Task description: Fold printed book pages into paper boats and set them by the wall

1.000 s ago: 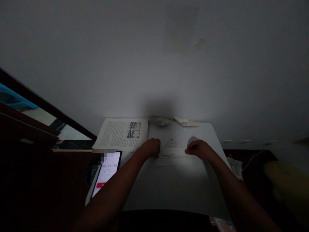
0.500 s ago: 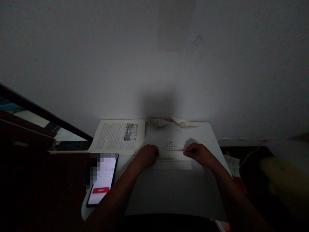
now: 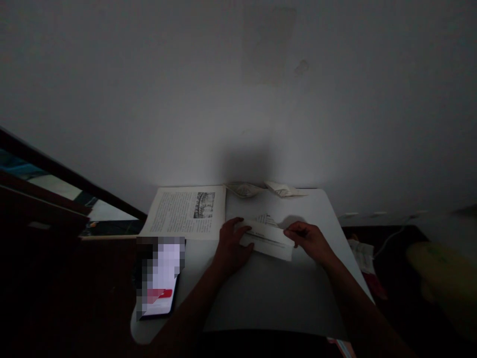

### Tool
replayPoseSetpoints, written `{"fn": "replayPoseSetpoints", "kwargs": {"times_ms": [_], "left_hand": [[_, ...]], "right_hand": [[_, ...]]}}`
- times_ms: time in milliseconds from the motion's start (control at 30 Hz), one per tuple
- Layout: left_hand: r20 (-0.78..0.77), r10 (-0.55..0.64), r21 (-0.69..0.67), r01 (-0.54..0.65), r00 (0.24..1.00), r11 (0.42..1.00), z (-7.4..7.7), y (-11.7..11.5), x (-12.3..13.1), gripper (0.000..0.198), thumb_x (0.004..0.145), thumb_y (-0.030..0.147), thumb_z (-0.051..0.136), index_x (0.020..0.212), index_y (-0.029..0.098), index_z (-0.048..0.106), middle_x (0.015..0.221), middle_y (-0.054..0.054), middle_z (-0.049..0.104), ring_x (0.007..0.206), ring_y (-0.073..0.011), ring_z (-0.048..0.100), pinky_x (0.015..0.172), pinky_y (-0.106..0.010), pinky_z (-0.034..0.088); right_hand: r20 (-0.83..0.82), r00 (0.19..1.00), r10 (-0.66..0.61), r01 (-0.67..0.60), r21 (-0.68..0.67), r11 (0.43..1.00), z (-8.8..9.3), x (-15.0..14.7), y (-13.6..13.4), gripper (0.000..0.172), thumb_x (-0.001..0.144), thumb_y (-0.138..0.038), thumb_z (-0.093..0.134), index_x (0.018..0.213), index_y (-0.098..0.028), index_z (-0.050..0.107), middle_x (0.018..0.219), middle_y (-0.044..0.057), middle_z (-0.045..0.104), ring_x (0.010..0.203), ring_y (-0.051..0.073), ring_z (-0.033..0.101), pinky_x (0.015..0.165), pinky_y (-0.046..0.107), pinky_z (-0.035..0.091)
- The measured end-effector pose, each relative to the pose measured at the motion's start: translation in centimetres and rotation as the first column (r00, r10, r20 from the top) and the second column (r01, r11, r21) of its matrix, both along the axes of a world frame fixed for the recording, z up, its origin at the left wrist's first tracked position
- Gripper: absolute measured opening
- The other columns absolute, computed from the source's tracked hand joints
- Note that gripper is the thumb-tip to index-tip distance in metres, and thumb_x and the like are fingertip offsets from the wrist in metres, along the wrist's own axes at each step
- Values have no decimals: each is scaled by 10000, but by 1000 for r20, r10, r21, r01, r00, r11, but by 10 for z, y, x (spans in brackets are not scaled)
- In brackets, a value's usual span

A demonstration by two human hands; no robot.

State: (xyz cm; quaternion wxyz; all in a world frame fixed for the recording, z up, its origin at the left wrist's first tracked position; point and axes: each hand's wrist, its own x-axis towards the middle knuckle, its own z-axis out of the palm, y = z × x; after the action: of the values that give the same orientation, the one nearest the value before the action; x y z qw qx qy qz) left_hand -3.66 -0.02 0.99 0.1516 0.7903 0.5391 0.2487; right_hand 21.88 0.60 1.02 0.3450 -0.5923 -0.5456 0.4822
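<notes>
A printed sheet of folded paper (image 3: 274, 240) lies between my hands on the white table, tilted down to the right, with a pointed peak at its far edge. My left hand (image 3: 234, 247) grips its left end, the fingers curled at the top and the thumb lower down. At the right end, my right hand (image 3: 308, 239) pinches the paper's edge between thumb and fingers. Two folded paper boats stand behind, against the wall: a left boat (image 3: 243, 190) and a right boat (image 3: 285, 190).
An open book (image 3: 179, 211) with a printed picture lies at the table's back left. In front of it is a lit phone (image 3: 164, 278), partly pixelated. The white table (image 3: 268, 303) meets a grey wall (image 3: 167, 99). A yellowish object (image 3: 439, 271) sits low on the right.
The folded paper has turned so its right end sits lower, and its lower part stands out more. My left hand's fingers have spread from a fist-like hold; my right hand still pinches the right end.
</notes>
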Motion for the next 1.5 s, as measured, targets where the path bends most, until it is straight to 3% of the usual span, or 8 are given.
{"fn": "replayPoseSetpoints", "kwargs": {"times_ms": [233, 433, 633, 867, 1067, 1233, 1400, 1500], "left_hand": [[-32, 19, 42, -18, 999, 999, -5, -5, -2, 380, 788, 382, 567, 1140, 238, 559, 1366, -93, 416, 1303, -260, 309, 1061, -439, 279], [-40, -243, 120, 246, 969, 962, -6, -11, -6, 641, 668, 544, 653, 1202, 216, 517, 1336, -132, 456, 1264, -300, 357, 1026, -452, 295], [-19, -224, 425, 211, 974, 880, -25, -5, -3, 342, 739, 119, 583, 1078, 166, 574, 1112, -131, 609, 1048, -262, 532, 861, -434, 415], [54, -255, 530, 189, 965, 827, -21, 0, -8, 268, 837, 84, 492, 1070, 169, 595, 1014, -96, 668, 969, -212, 575, 809, -384, 458], [142, -295, 535, 177, 945, 826, -26, -1, -15, 313, 850, 115, 498, 1146, 175, 579, 1070, -108, 659, 1028, -204, 571, 859, -385, 459], [178, -312, 541, 172, 933, 823, -28, -2, -15, 300, 859, 157, 505, 1149, 186, 579, 1059, -108, 666, 1023, -204, 586, 847, -380, 477], [174, -305, 544, 166, 936, 822, -25, -2, -14, 295, 850, 140, 520, 1134, 199, 577, 1034, -97, 675, 987, -194, 604, 832, -370, 489], [175, -303, 538, 167, 937, 826, -24, -3, -14, 324, 851, 127, 497, 1167, 178, 549, 1033, -107, 672, 997, -198, 604, 840, -377, 491]], "right_hand": [[-10, 994, -110, 110, -6, 994, -4, -9, -5, 332, 649, -510, 672, 723, -189, 626, 604, -10, 585, 509, 128, 503, 453, 274, 459], [-82, 982, -169, 167, -32, 985, -5, -14, -4, 299, 653, -479, 679, 702, -189, 625, 595, -13, 588, 518, 127, 510, 476, 267, 439], [-233, 945, -229, 223, -50, 974, -8, -16, -3, 270, 625, -415, 732, 670, -166, 641, 596, -17, 596, 546, 117, 506, 502, 249, 402], [-395, 881, -260, 252, -73, 965, -17, -10, 0, 248, 746, -421, 624, 795, -183, 669, 694, 16, 661, 569, 131, 557, 505, 253, 422], [-173, 983, -66, 89, 130, 988, -12, -21, -5, 400, 609, -242, 731, 999, -206, 651, 879, 53, 686, 739, 180, 623, 667, 302, 483], [-24, 998, 62, -52, 307, 950, -12, -27, -4, 366, 647, -238, 688, 1011, -208, 672, 981, 82, 655, 686, 159, 611, 619, 282, 481], [-11, 996, 84, -76, 325, 942, -13, -26, 3, 206, 664, -238, 664, 857, -209, 731, 986, 100, 674, 928, 240, 628, 750, 329, 501], [-52, 998, 45, -28, 289, 957, -11, -28, 0, 189, 646, -228, 685, 828, -207, 729, 917, 84, 699, 864, 234, 646, 750, 332, 503]]}}
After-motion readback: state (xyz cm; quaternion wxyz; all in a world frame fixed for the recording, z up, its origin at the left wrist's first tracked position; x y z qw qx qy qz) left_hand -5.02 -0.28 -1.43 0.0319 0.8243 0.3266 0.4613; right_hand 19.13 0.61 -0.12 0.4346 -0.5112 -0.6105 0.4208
